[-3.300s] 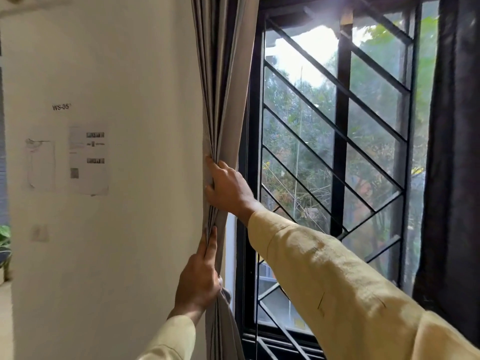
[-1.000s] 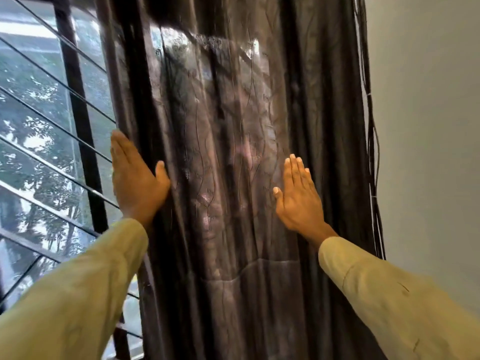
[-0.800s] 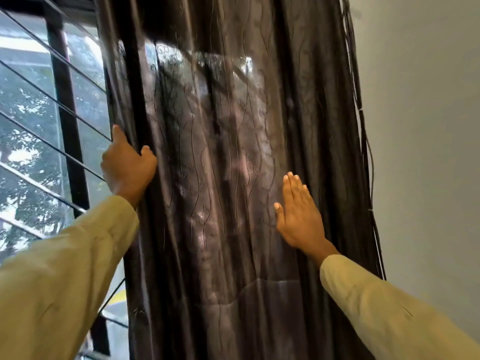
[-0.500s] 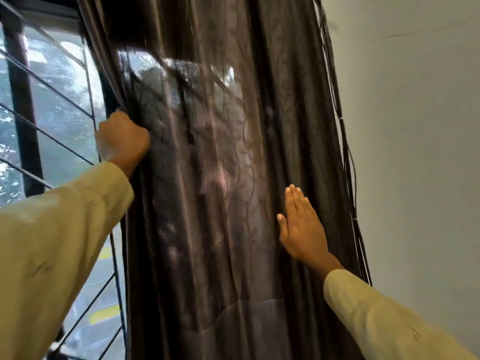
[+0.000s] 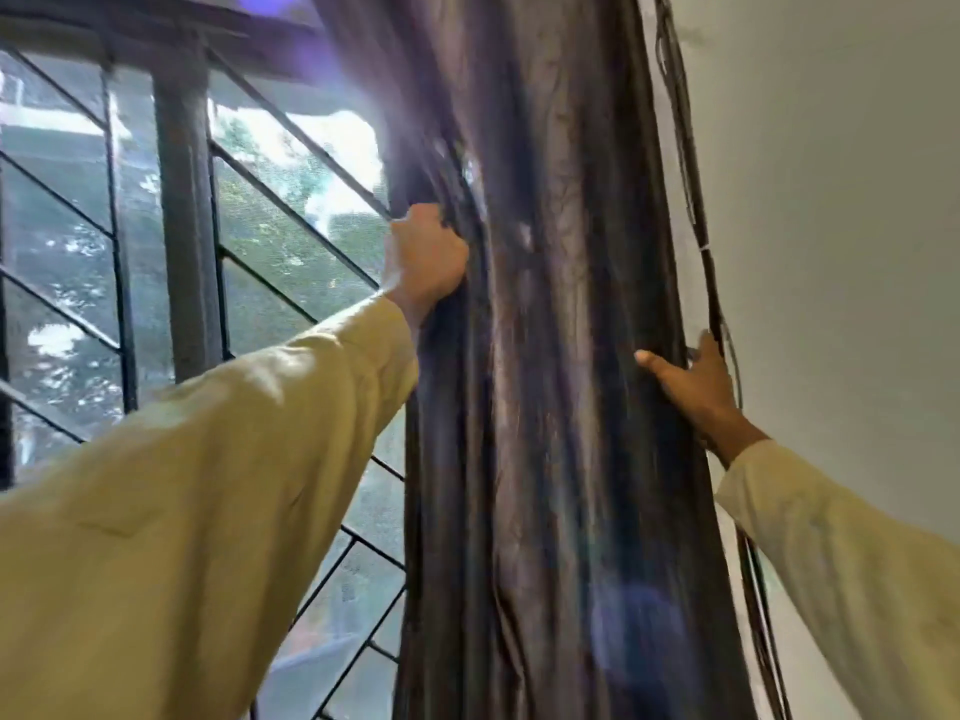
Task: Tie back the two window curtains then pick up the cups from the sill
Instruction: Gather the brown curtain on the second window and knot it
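The dark brown right curtain (image 5: 561, 356) hangs bunched into narrow folds beside the right wall. My left hand (image 5: 428, 257) is fisted on its left edge at about mid height. My right hand (image 5: 693, 387) wraps the curtain's right edge, thumb in front and fingers behind the cloth, next to thin dark cords (image 5: 691, 163) that hang along the wall. Neither the other curtain, the cups nor the sill are in view.
The window with its black diagonal grille (image 5: 249, 210) fills the left side, with trees outside. A plain pale wall (image 5: 841, 226) is on the right. My yellow sleeves cross the lower frame.
My left hand has dragged the curtain's left edge rightward, bunching the cloth and uncovering more window. My right hand went from lying flat on the cloth to gripping its right edge.
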